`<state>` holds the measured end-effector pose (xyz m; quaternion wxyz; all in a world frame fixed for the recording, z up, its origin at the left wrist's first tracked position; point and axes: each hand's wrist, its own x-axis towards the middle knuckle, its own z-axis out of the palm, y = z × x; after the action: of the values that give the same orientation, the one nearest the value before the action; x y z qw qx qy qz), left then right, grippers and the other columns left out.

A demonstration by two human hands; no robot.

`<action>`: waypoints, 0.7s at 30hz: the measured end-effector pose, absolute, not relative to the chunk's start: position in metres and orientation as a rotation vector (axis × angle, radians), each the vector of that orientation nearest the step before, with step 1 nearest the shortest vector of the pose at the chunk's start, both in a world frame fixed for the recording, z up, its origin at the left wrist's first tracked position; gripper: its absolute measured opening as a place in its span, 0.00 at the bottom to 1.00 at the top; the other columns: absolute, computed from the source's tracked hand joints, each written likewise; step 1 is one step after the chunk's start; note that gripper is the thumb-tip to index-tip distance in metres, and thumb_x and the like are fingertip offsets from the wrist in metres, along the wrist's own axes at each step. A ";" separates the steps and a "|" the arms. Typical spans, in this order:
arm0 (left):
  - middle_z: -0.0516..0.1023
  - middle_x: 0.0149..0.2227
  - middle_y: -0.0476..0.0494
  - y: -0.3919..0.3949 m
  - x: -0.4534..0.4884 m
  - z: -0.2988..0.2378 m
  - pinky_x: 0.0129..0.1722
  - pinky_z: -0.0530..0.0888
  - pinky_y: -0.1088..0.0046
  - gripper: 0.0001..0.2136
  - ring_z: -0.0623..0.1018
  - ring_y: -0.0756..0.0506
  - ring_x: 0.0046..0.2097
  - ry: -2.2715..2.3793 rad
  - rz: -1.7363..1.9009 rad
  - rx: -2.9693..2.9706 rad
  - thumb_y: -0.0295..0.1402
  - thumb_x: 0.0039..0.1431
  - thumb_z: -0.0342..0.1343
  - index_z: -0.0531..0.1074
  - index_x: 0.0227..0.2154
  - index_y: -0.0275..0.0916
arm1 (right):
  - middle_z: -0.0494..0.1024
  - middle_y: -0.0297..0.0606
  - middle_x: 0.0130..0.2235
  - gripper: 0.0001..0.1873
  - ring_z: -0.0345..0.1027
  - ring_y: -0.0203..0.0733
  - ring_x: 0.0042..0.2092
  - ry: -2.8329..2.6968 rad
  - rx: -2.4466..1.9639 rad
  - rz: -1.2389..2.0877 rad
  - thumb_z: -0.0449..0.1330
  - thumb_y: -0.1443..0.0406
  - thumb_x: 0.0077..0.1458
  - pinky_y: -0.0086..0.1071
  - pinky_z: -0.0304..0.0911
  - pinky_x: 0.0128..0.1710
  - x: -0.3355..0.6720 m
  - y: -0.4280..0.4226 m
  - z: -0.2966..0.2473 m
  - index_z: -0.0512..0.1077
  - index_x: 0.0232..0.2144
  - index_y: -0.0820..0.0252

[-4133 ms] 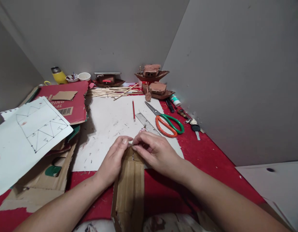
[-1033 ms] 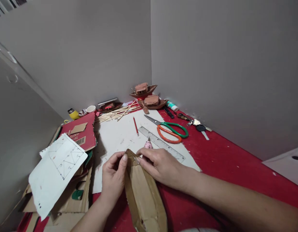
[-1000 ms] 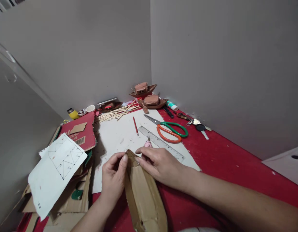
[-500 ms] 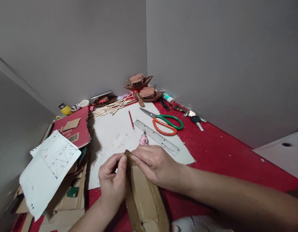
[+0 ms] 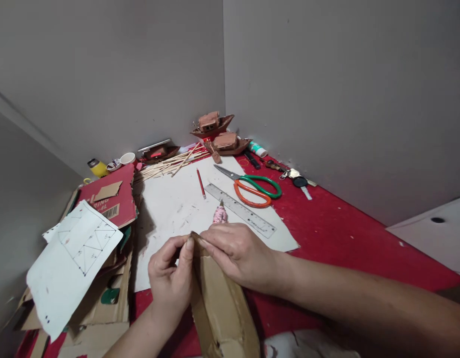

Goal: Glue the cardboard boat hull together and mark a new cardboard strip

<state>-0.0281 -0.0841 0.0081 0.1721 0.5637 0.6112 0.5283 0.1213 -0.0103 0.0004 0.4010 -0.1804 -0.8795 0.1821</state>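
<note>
Cardboard boat hull (image 5: 219, 298) looks light, stiff lengthwise but crushable, best held by its side walls (image 5: 245, 315); left hand (image 5: 173, 272) and right hand (image 5: 240, 251) pinch its far tip (image 5: 193, 235).

On the red cardboard (image 5: 122, 180) you can read "RING" in capitals, with "4L" under it; the small cardboard piece (image 5: 108, 191) hides part of the larger pale lettering, so you cannot make out the full word. Just below that print you see a barcode label (image 5: 112, 212). On the drawing sheet (image 5: 68, 271), at the near side of the red cardboard, you see handwritten marks (image 5: 93, 256) beside the drawn lines, not legible from here. To the red cardboard's right, the ruler (image 5: 241, 211) carries graduations and print too tiny for you to decipher.
</note>
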 end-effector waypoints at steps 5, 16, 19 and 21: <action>0.78 0.27 0.51 -0.081 -0.027 0.011 0.32 0.69 0.78 0.05 0.74 0.50 0.29 1.706 1.502 1.576 0.32 0.59 0.57 0.76 0.29 0.40 | 0.74 0.40 0.26 0.13 0.67 0.40 0.29 -2.221 -0.443 0.463 0.47 0.70 0.64 0.32 0.60 0.31 0.122 -0.009 0.000 0.69 0.29 0.62; 0.78 0.27 0.51 -0.082 -0.023 0.015 0.32 0.70 0.78 0.06 0.75 0.50 0.30 1.728 1.479 1.646 0.31 0.60 0.56 0.75 0.29 0.39 | 0.75 0.40 0.27 0.13 0.68 0.39 0.30 -2.216 -0.451 0.461 0.47 0.70 0.64 0.32 0.62 0.32 0.121 -0.011 -0.004 0.69 0.31 0.62; 0.78 0.27 0.51 -0.080 -0.020 0.017 0.32 0.70 0.78 0.06 0.75 0.49 0.30 1.733 1.491 1.648 0.30 0.60 0.56 0.75 0.29 0.39 | 0.75 0.40 0.27 0.13 0.67 0.39 0.30 -2.223 -0.456 0.441 0.47 0.70 0.64 0.31 0.62 0.32 0.120 -0.011 -0.003 0.69 0.31 0.61; 0.77 0.26 0.51 -0.079 -0.019 0.016 0.31 0.69 0.78 0.06 0.75 0.50 0.29 1.715 1.491 1.636 0.30 0.60 0.56 0.75 0.28 0.39 | 0.74 0.40 0.27 0.13 0.68 0.39 0.30 -2.220 -0.466 0.427 0.48 0.70 0.64 0.31 0.62 0.32 0.120 -0.011 -0.003 0.69 0.30 0.62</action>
<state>-0.0188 -0.0792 0.0164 0.1696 0.5758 0.6036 0.5248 0.1202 -0.0114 -0.0028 0.4047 -0.1846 -0.8795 0.1692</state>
